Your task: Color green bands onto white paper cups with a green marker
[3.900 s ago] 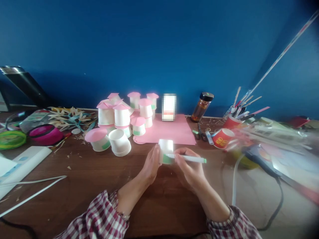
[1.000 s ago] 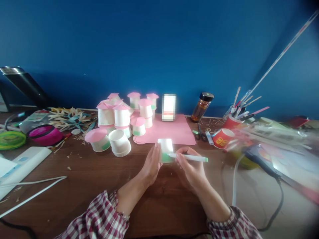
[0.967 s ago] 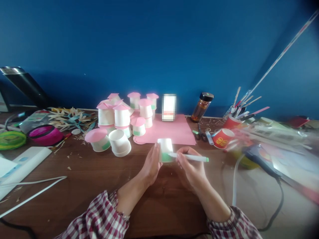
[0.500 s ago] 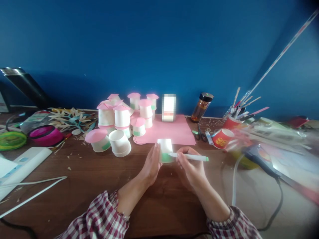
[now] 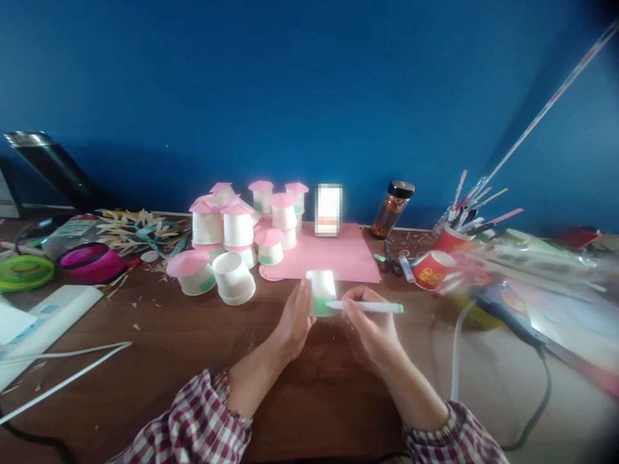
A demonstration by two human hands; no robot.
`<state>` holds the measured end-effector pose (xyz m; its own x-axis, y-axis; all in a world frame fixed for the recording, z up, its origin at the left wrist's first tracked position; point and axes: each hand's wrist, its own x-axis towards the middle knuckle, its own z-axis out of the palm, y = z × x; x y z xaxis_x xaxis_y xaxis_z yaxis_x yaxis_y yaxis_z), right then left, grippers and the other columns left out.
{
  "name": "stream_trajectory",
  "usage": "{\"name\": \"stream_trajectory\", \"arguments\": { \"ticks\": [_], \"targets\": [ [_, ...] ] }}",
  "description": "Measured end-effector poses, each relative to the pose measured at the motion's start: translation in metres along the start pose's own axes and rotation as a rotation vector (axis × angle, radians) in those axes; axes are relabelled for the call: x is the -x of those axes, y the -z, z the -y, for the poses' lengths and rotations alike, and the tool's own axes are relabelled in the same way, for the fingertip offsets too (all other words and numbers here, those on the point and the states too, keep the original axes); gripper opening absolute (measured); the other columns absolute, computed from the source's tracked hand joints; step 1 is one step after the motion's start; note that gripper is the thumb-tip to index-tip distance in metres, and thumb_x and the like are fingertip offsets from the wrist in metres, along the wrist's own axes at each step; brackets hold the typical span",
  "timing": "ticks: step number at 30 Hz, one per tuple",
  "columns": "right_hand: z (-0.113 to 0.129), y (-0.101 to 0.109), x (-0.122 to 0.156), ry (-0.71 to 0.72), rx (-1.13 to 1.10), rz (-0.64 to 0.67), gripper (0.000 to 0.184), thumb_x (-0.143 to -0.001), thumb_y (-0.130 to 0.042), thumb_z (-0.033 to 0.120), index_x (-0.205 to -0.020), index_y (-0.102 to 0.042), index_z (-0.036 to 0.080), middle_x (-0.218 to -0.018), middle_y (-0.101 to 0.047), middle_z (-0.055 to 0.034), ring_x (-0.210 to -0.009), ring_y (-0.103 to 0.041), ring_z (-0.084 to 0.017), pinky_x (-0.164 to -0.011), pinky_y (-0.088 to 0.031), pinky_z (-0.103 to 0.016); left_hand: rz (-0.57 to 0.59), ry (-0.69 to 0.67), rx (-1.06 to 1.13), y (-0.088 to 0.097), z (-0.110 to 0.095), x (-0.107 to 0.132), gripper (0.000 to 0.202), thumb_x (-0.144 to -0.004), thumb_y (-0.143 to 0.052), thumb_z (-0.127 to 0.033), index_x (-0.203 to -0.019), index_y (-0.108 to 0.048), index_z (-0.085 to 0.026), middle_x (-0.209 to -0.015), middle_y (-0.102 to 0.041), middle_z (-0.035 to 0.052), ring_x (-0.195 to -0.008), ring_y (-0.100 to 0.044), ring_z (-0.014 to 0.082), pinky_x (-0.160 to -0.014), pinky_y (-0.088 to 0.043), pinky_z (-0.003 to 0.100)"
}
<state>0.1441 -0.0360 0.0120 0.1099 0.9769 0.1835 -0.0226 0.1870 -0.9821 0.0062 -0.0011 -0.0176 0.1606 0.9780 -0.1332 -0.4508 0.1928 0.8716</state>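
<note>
A small white paper cup [image 5: 321,283] with a green patch on its lower part is gripped by my left hand [image 5: 294,316], whose fingers wrap its left side. My right hand [image 5: 372,325] pinches a white marker [image 5: 380,307] with a green end, its tip touching the green patch. To the left stand a bare white paper cup [image 5: 233,280] and a cup under a pink paper top [image 5: 188,263], also marked with green. Behind them, several pink-topped white cups [image 5: 238,229] are grouped and partly stacked.
Pink paper sheets [image 5: 333,254] lie behind the cup. Scissors [image 5: 393,263], a red cup on its side [image 5: 432,269], a pen holder [image 5: 449,240] and a corded glue gun [image 5: 507,309] are on the right. A power strip [image 5: 53,316] and cables lie left.
The marker's tip has shifted slightly left and down on the green patch. My left hand keeps its hold on the cup.
</note>
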Motion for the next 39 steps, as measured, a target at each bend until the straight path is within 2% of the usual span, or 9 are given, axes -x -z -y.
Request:
{"name": "stream_trajectory", "arguments": {
  "ticks": [4,7,10,13,17,23,29,34,39],
  "targets": [
    [0.000,0.000,0.000,0.000,-0.028,0.021,0.022,-0.081,-0.065,0.035,-0.072,-0.057,0.017,-0.055,-0.050,0.0038,-0.048,-0.038,-0.007,-0.045,-0.029,-0.020,0.048,0.113,0.040,-0.001,-0.004,0.001,0.043,-0.082,-0.046,-0.061,-0.095,-0.059,-0.021,-0.086,-0.060,0.0048,-0.080,-0.054,0.0181,-0.076,-0.042,0.032],
    [0.000,0.001,-0.001,0.018,-0.043,-0.008,0.021,-0.081,-0.064,0.035,-0.074,-0.057,0.017,-0.056,-0.051,0.0036,-0.049,-0.038,-0.007,-0.046,-0.029,-0.020,0.038,0.137,0.062,-0.001,-0.005,0.001,0.044,-0.082,-0.047,-0.062,-0.092,-0.058,-0.021,-0.084,-0.059,0.0015,-0.078,-0.052,0.0147,-0.075,-0.041,0.028],
    [0.001,0.002,-0.001,-0.004,-0.028,0.018,0.023,-0.080,-0.065,0.037,-0.072,-0.057,0.017,-0.055,-0.049,0.0038,-0.048,-0.037,-0.007,-0.046,-0.028,-0.020,0.021,0.147,0.108,-0.001,-0.005,0.000,0.045,-0.079,-0.049,-0.063,-0.088,-0.057,-0.020,-0.080,-0.058,0.0000,-0.076,-0.052,0.0135,-0.074,-0.042,0.027],
    [0.002,0.002,-0.001,-0.018,-0.006,0.049,0.023,-0.079,-0.065,0.038,-0.071,-0.058,0.017,-0.054,-0.047,0.0041,-0.048,-0.035,-0.008,-0.045,-0.027,-0.021,0.015,0.153,0.148,-0.002,-0.005,-0.001,0.048,-0.078,-0.050,-0.065,-0.087,-0.057,-0.019,-0.078,-0.059,0.0005,-0.074,-0.053,0.0135,-0.071,-0.042,0.027],
    [0.002,0.003,-0.002,0.022,0.003,0.010,0.020,-0.080,-0.064,0.036,-0.075,-0.061,0.017,-0.056,-0.049,0.0032,-0.050,-0.038,-0.009,-0.046,-0.029,-0.021,0.032,0.171,0.146,-0.003,-0.006,-0.001,0.048,-0.078,-0.051,-0.064,-0.090,-0.059,-0.018,-0.081,-0.061,0.0022,-0.075,-0.055,0.0144,-0.068,-0.042,0.026],
    [0.002,0.005,-0.002,-0.003,0.032,0.076,0.023,-0.080,-0.064,0.038,-0.072,-0.061,0.017,-0.055,-0.049,0.0030,-0.048,-0.035,-0.008,-0.045,-0.027,-0.022,0.009,0.176,0.210,-0.004,-0.009,-0.001,0.048,-0.077,-0.053,-0.063,-0.091,-0.060,-0.018,-0.077,-0.063,0.0016,-0.073,-0.058,0.0159,-0.071,-0.045,0.030],
    [0.001,0.004,-0.003,0.002,-0.016,0.048,0.020,-0.080,-0.065,0.037,-0.076,-0.062,0.017,-0.057,-0.049,0.0036,-0.050,-0.036,-0.008,-0.047,-0.028,-0.021,0.035,0.185,0.212,-0.005,-0.011,0.000,0.049,-0.076,-0.055,-0.063,-0.090,-0.062,-0.016,-0.077,-0.065,0.0033,-0.072,-0.059,0.0159,-0.070,-0.046,0.029],
    [0.001,0.005,-0.002,0.000,0.005,0.091,0.023,-0.080,-0.065,0.038,-0.072,-0.060,0.017,-0.055,-0.048,0.0036,-0.048,-0.034,-0.008,-0.046,-0.027,-0.021,-0.007,0.217,0.248,-0.005,-0.012,-0.001,0.050,-0.076,-0.054,-0.063,-0.091,-0.062,-0.016,-0.078,-0.066,0.0041,-0.073,-0.060,0.0176,-0.067,-0.047,0.030],
    [0.002,0.005,-0.002,0.010,0.003,0.058,0.023,-0.080,-0.064,0.039,-0.076,-0.061,0.017,-0.057,-0.049,0.0029,-0.049,-0.036,-0.008,-0.046,-0.029,-0.022,0.037,0.187,0.232,-0.005,-0.012,-0.001,0.047,-0.077,-0.055,-0.062,-0.087,-0.062,-0.016,-0.074,-0.065,0.0037,-0.069,-0.060,0.0170,-0.065,-0.047,0.030]
  ]
}}
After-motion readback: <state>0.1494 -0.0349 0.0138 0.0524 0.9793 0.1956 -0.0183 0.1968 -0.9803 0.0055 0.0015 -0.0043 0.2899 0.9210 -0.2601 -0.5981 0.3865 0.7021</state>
